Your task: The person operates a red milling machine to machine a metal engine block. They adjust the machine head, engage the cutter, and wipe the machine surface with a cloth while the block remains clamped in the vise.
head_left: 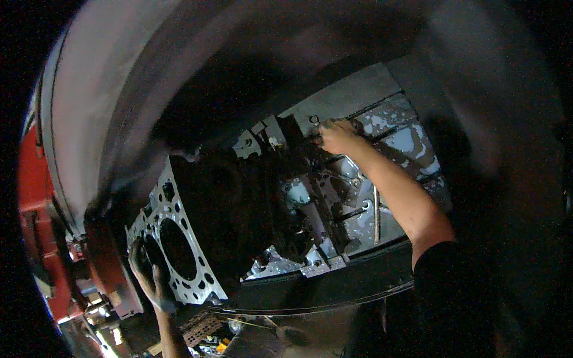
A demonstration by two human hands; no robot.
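Lying between the hands, the engine block (230, 209) has its flat face (197, 250) at left, running far to near, beside the nearer left hand (147, 271), thumb spread; right hand (339, 137) curls, grip hidden.

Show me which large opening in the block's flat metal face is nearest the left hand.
The left opening: the left hand partly overlaps it in view, while the right opening is uncovered.

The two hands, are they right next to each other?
No, the left hand is by the metal face with big holes; the right hand is far from it.
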